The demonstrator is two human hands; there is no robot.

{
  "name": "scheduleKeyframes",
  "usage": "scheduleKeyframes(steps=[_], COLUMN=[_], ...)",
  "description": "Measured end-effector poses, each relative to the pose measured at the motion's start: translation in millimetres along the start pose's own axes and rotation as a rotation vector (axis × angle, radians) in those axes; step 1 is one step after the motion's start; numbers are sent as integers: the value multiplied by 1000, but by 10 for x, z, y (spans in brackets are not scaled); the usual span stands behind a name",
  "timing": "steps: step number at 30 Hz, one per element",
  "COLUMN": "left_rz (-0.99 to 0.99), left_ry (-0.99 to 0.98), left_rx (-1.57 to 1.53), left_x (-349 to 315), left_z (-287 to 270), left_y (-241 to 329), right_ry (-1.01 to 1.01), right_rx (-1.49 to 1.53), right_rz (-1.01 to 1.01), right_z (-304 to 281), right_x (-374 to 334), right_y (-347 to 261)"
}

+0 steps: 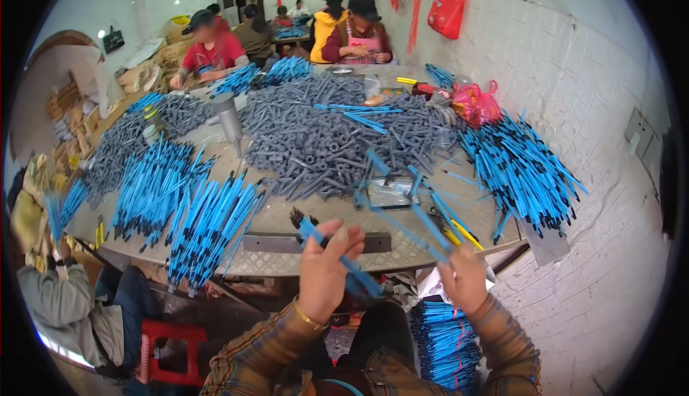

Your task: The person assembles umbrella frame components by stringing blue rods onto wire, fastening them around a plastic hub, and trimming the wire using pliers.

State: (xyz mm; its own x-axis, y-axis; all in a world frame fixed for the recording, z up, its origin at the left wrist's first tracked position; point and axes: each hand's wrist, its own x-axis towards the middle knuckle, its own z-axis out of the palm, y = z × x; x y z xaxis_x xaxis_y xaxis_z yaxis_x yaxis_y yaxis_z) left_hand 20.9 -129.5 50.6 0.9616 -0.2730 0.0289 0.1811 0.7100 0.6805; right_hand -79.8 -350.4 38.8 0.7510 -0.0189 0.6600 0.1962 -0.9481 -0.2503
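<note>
My left hand (324, 270) is closed round a small bundle of blue sticks with black ends (364, 281), held just off the table's near edge. Pinched in my right hand (463, 281) are thin blue strips (429, 229), smeared by motion, so I cannot tell how many. Beyond my hands lies a flat packet of thin metal pins (390, 192). Yellow-handled pliers (463, 232) rest near my right fingers. A dark metal bar (377, 243) runs along the table edge behind my left hand.
A big heap of grey plastic tubes (308, 137) covers the table's middle. Blue stick piles lie left (154, 188) and right (520, 170). A grey metal cylinder (227, 119) stands among them. Tied blue bundles (445, 342) sit below my right arm. Co-workers sit across and left, beside a red stool (172, 349).
</note>
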Motion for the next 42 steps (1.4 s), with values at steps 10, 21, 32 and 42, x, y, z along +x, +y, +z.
scheduleKeyframes(steps=[10,21,32,42], left_rz=[150,108,131,-143], left_ry=[-3,-123,-79,-330], left_rx=[87,-44,25,-85], left_x=[-80,-143,-156,-463], left_z=[68,-43,-4,-5], left_y=[36,59,130,365], right_ry=[-177,-235,-336,-85], right_rx=[197,320,596,-127], right_rz=[-31,36,312,250], right_z=[147,114,58,276], right_x=[-339,-277,-289,164], right_y=[-399,-323,-240,1201])
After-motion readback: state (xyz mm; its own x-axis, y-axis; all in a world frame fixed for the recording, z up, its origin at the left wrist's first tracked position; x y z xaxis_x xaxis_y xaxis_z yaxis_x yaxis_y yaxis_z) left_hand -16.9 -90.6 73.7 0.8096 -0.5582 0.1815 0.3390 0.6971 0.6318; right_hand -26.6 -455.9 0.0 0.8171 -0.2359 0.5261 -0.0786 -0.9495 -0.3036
